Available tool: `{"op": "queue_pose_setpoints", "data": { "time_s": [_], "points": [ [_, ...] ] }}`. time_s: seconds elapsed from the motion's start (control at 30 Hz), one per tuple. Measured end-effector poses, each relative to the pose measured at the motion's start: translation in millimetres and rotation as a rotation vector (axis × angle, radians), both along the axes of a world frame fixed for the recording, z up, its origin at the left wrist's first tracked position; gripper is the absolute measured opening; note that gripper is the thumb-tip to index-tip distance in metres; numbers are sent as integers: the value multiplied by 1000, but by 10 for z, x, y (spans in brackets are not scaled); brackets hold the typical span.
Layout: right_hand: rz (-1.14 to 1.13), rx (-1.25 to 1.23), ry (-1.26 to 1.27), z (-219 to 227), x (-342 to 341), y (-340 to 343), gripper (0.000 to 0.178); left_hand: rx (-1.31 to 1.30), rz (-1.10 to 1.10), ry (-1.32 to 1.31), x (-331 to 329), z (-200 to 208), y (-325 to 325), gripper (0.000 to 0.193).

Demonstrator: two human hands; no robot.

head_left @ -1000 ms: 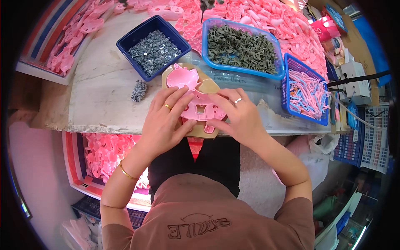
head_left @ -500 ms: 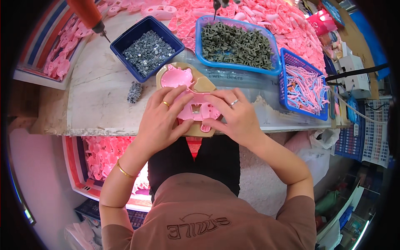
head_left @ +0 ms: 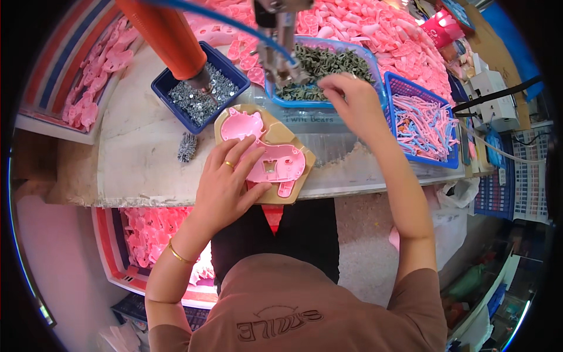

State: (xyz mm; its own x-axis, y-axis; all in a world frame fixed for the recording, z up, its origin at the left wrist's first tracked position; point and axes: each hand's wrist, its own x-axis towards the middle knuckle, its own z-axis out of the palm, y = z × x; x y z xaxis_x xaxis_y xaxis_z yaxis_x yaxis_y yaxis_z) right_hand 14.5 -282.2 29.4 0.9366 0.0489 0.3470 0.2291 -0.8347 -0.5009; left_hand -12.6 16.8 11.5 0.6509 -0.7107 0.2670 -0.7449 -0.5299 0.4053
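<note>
A pink plastic shell part (head_left: 280, 159), bear-like in outline with a square opening, lies in a tan holder block (head_left: 299, 138) near the table's front edge. My left hand (head_left: 226, 182) rests on the shell's left side, fingers spread and thumb by the block's lower edge. At the front right of a blue tub (head_left: 328, 104) of small dark green parts (head_left: 331, 63) is my right hand (head_left: 353, 100), its thumb and fingertips pinched together. Whatever is between those fingertips is too small to make out.
An orange power screwdriver (head_left: 170, 38) hangs over a navy bin of screws (head_left: 182, 97). Beside it hangs a metal tool (head_left: 281, 47) with a blue hose. A screw-covered clump (head_left: 187, 146) lies on the left. A blue basket (head_left: 425, 155) holds pink and blue sticks; pink parts (head_left: 393, 41) heap behind.
My right hand has left the pink shell and moved up and right to the green parts. The hanging screwdriver and metal tool now appear lower and larger in view. My left hand stays on the shell.
</note>
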Motion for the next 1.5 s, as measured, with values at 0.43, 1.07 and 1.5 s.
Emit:
{"op": "queue_pose_setpoints", "data": {
  "time_s": [0.43, 1.07, 1.5],
  "points": [
    [108, -396, 104, -225, 654, -221, 9, -66, -14, -17, 40, 36, -51, 43],
    [-333, 57, 249, 133, -808, -1065, 18, -602, 120, 703, -20, 157, -397, 19],
    [-769, -508, 406, -226, -877, -1806, 23, -602, 111, 901, -43, 177, -407, 24]
  ]
}}
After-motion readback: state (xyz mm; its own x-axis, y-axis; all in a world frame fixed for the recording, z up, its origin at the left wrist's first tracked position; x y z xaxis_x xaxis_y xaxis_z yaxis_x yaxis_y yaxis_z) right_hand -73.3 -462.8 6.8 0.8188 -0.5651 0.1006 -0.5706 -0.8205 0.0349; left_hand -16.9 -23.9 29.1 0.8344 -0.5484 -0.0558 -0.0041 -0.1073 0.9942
